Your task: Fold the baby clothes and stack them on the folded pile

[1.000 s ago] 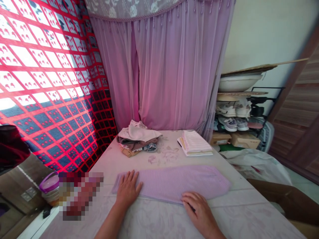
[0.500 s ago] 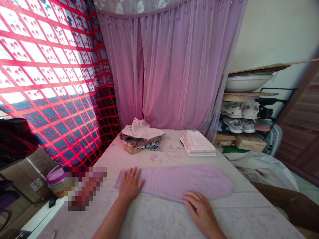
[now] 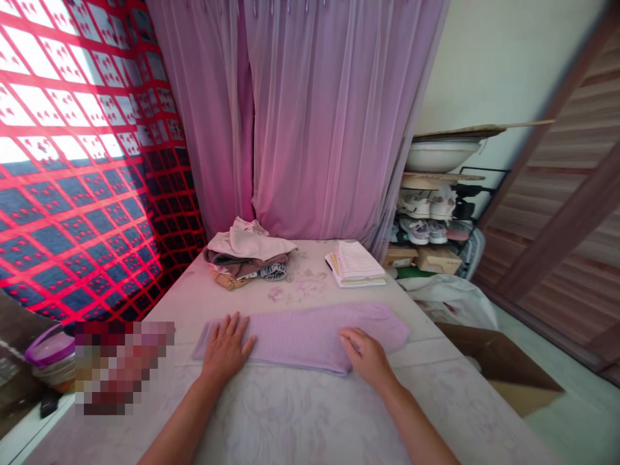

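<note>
Resting flat with fingers spread, the left hand [image 3: 225,349] lay toward one end and the right hand [image 3: 365,355] toward the other of the folded lilac knit garment [image 3: 310,339] — its long axis running crosswise before the person

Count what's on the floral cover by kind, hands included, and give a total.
Hands, left and right: 2
Lilac knit garment: 1
Pile of folded clothes: 1
Stack of papers: 1
Total: 5
</note>
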Available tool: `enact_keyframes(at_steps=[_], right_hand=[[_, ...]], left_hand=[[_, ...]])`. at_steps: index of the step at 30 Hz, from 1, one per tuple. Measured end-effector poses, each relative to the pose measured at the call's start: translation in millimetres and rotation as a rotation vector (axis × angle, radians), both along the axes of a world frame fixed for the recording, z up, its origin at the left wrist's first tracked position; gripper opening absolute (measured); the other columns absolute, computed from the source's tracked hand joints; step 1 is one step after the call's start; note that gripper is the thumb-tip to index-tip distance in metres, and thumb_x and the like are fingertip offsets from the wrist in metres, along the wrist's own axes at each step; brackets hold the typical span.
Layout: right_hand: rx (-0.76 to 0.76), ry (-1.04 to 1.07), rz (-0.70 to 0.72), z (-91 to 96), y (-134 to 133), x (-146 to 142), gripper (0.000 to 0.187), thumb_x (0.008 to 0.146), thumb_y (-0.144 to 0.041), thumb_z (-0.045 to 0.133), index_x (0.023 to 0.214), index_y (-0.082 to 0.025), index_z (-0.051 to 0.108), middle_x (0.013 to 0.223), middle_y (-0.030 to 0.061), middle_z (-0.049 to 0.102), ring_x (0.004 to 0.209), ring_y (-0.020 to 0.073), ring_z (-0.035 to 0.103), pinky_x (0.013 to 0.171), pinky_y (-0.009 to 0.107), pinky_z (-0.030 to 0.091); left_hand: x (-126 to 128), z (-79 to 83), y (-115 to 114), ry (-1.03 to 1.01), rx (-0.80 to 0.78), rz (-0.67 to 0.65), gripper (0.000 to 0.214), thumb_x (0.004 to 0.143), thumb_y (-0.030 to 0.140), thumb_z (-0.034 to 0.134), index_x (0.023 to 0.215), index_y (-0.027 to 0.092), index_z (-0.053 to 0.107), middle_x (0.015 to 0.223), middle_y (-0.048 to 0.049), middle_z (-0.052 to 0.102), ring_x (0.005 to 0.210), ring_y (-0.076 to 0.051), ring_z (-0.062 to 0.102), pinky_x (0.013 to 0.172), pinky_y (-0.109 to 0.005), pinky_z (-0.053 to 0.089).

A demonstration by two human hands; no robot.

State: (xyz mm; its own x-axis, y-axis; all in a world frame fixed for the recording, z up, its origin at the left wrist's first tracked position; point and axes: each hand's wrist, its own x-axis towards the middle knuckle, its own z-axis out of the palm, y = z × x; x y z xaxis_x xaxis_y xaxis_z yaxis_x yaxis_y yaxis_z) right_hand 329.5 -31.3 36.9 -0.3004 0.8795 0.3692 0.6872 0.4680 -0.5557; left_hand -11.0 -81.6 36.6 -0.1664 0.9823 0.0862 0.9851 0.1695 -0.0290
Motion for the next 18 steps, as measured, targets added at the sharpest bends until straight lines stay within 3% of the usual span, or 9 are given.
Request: enact_keyframes(at_steps=[2,4,8,11,15,18], right_hand=[[0.003,-0.142,-0.064,11.8,21,7,0.039,0.091,-0.031,0.036,0.11,-0.024,0.069,0.112,0.0072,0.07,0.104,0.02,0.064,0.094,0.034,0.048],[0.001,-0.324,-0.099,17.6,39,13,0.043,0.091,-0.031,0.037,0.126,-0.02,0.061,0.134,0.0092,0.058,0.125,0.022,0.051,0.108,0.039,0.036],[-0.184,-0.609,-0.208,7.6,57,26,0.056,0.094,-0.041,0.033,0.146,-0.019,0.038,0.155,0.0087,0.03,0.143,0.0246,0.023,0.116,0.05,0.014],[-0.262,-0.663,-0.24,-2.5,58,33,0.059,0.095,-0.046,0.028,0.149,-0.021,0.032,0.157,0.008,0.026,0.144,0.0233,0.02,0.116,0.049,0.012],[-0.198,-0.636,-0.209,0.9,60,37,0.057,0.095,-0.045,0.027,0.146,-0.02,0.038,0.154,0.0102,0.033,0.141,0.023,0.027,0.114,0.047,0.017],[-0.128,-0.638,-0.24,4.9,64,39,0.054,0.096,-0.042,0.028,0.144,-0.021,0.04,0.153,0.01,0.035,0.141,0.022,0.027,0.115,0.046,0.013]], left_hand=[[-1,-1.7,1,0.011,-0.002,-0.002,0.061,0.093,0.053,0.035,0.145,0.021,0.04,0.154,-0.0091,0.033,0.142,-0.03,0.027,0.114,-0.049,0.02],[-1,-2.9,2,0.019,-0.001,-0.005,0.061,0.093,0.052,0.035,0.145,0.021,0.04,0.153,-0.009,0.035,0.142,-0.03,0.029,0.114,-0.049,0.019],[-1,-3.0,3,0.013,-0.004,-0.001,0.061,0.092,0.052,0.035,0.145,0.021,0.04,0.153,-0.009,0.036,0.142,-0.03,0.029,0.114,-0.048,0.019],[0,-1.6,4,0.006,-0.007,0.004,0.061,0.092,0.052,0.037,0.145,0.021,0.04,0.152,-0.0091,0.036,0.142,-0.03,0.028,0.114,-0.048,0.019],[1,-0.1,5,0.049,-0.004,0.007,0.062,0.091,0.053,0.037,0.144,0.021,0.042,0.152,-0.0097,0.036,0.142,-0.031,0.028,0.114,-0.047,0.02],[1,0.0,5,0.066,-0.013,0.001,0.061,0.092,0.052,0.037,0.145,0.022,0.041,0.152,-0.0096,0.037,0.141,-0.031,0.03,0.113,-0.046,0.021]])
